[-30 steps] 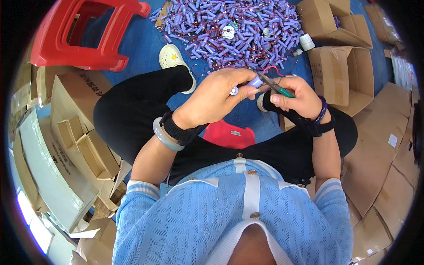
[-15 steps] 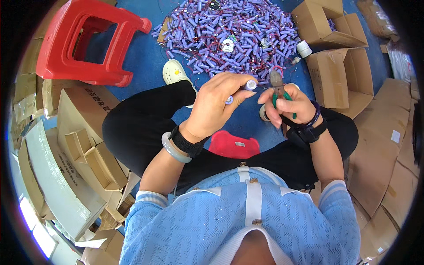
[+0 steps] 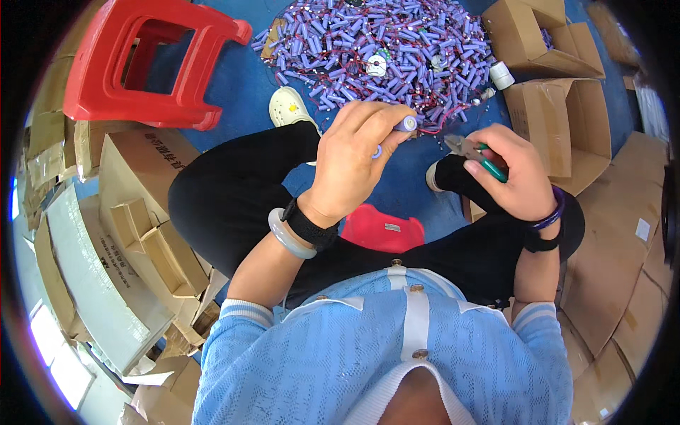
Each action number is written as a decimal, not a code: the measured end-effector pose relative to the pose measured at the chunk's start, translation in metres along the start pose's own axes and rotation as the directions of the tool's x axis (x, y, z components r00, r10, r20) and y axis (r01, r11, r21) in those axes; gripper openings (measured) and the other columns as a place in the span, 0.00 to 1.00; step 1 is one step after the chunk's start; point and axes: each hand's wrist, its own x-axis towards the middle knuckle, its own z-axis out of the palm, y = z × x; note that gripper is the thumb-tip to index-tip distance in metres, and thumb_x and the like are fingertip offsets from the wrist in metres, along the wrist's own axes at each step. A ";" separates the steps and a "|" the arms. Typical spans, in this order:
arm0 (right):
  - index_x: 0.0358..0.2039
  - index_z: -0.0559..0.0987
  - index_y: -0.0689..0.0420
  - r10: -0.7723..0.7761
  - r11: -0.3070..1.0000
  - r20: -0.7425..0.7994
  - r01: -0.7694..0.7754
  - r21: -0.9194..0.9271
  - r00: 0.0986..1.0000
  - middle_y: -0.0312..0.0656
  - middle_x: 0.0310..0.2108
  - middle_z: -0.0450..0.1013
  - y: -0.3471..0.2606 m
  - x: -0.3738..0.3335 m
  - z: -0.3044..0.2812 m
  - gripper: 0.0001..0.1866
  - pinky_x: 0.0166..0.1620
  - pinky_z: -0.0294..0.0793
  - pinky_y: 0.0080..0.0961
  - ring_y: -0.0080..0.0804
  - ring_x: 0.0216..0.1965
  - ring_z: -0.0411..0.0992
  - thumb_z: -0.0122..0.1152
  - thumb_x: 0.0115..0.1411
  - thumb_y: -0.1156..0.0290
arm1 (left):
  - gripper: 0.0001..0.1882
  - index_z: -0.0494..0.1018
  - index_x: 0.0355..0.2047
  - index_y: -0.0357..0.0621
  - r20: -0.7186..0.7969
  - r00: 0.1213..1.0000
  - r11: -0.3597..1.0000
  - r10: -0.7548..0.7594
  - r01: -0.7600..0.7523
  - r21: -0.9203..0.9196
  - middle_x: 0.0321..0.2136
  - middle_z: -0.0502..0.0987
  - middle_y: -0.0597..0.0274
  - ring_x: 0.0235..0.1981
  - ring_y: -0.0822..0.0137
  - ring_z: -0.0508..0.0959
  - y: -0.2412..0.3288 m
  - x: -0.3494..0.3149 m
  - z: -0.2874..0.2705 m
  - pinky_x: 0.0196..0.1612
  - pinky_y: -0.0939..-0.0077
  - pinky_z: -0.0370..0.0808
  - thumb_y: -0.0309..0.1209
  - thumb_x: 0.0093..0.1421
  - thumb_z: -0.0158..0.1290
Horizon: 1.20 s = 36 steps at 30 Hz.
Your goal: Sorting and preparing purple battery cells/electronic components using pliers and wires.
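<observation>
Gripping pliers [image 3: 467,149], the right hand [image 3: 517,173] has moved away from the left hand [image 3: 352,159] clasping purple cylinders [image 3: 407,125].

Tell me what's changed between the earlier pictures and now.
The right hand has pulled the green-handled pliers rightward, away from the purple cell in the left hand. Both hands keep hold of their things; the large red stool stays put.

Wears light-blue openwork knit top [image 3: 304,361] with white placket [image 3: 416,322], gold-toned buttons [image 3: 420,353], white ribbed collar [image 3: 379,394], white-striped cuffs [image 3: 246,312]. Above top: black trousers [image 3: 234,177], farther up cream clog [image 3: 286,106] with yellow charm [image 3: 294,108]. On left: black wrist strap [image 3: 313,224], pale bangle [image 3: 287,234] nearer top. On right: dark purple bangle [image 3: 555,208], black band [image 3: 542,243] nearer top.
</observation>
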 end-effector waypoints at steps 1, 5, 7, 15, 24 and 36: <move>0.32 0.73 0.57 -0.043 0.999 -0.079 0.040 -0.034 0.996 0.44 0.27 0.69 -0.007 0.002 0.007 0.13 0.32 0.66 0.36 0.44 0.30 0.69 0.64 0.44 0.73 | 0.14 0.74 0.38 0.46 0.005 1.000 1.000 -0.002 0.002 -0.003 0.32 0.75 0.61 0.35 0.59 0.74 0.001 0.000 0.000 0.37 0.68 0.71 0.24 0.49 0.58; 0.33 0.74 0.56 -0.315 0.906 -0.184 0.237 -0.350 0.931 0.43 0.27 0.68 -0.005 0.011 0.022 0.14 0.33 0.65 0.35 0.46 0.30 0.68 0.64 0.43 0.74 | 0.15 0.74 0.39 0.41 0.051 0.999 1.000 0.010 -0.010 -0.010 0.33 0.75 0.56 0.34 0.56 0.74 0.004 0.000 0.000 0.37 0.69 0.70 0.18 0.49 0.55; 0.33 0.74 0.57 -0.320 0.902 -0.181 0.240 -0.358 0.930 0.43 0.27 0.68 -0.003 0.012 0.026 0.14 0.33 0.65 0.35 0.46 0.30 0.68 0.64 0.43 0.74 | 0.15 0.74 0.39 0.41 0.049 0.999 1.000 0.008 -0.007 -0.018 0.33 0.75 0.56 0.34 0.56 0.74 0.003 0.000 0.001 0.37 0.69 0.70 0.18 0.48 0.55; 0.34 0.74 0.57 -0.300 0.904 -0.168 0.224 -0.365 0.939 0.43 0.27 0.69 -0.001 0.011 0.029 0.15 0.33 0.65 0.36 0.45 0.31 0.68 0.64 0.43 0.75 | 0.16 0.74 0.39 0.42 0.057 0.998 0.999 0.039 -0.040 0.011 0.33 0.75 0.57 0.34 0.56 0.74 0.005 -0.002 0.001 0.37 0.68 0.69 0.19 0.48 0.55; 0.34 0.75 0.55 -0.266 0.914 -0.159 0.196 -0.355 0.951 0.43 0.26 0.68 0.005 0.011 0.032 0.16 0.32 0.65 0.35 0.45 0.30 0.68 0.62 0.40 0.76 | 0.16 0.74 0.40 0.42 0.092 0.995 0.999 0.042 -0.042 0.007 0.32 0.75 0.57 0.33 0.57 0.74 0.003 -0.004 0.000 0.36 0.68 0.69 0.20 0.49 0.56; 0.35 0.76 0.57 -0.214 0.971 -0.192 0.187 -0.149 0.958 0.43 0.27 0.72 0.013 0.011 0.044 0.13 0.27 0.68 0.27 0.37 0.24 0.70 0.64 0.46 0.76 | 0.11 0.73 0.37 0.38 0.085 0.996 1.000 -0.005 0.005 0.005 0.28 0.75 0.55 0.29 0.55 0.73 0.012 0.001 -0.004 0.32 0.69 0.69 0.21 0.51 0.55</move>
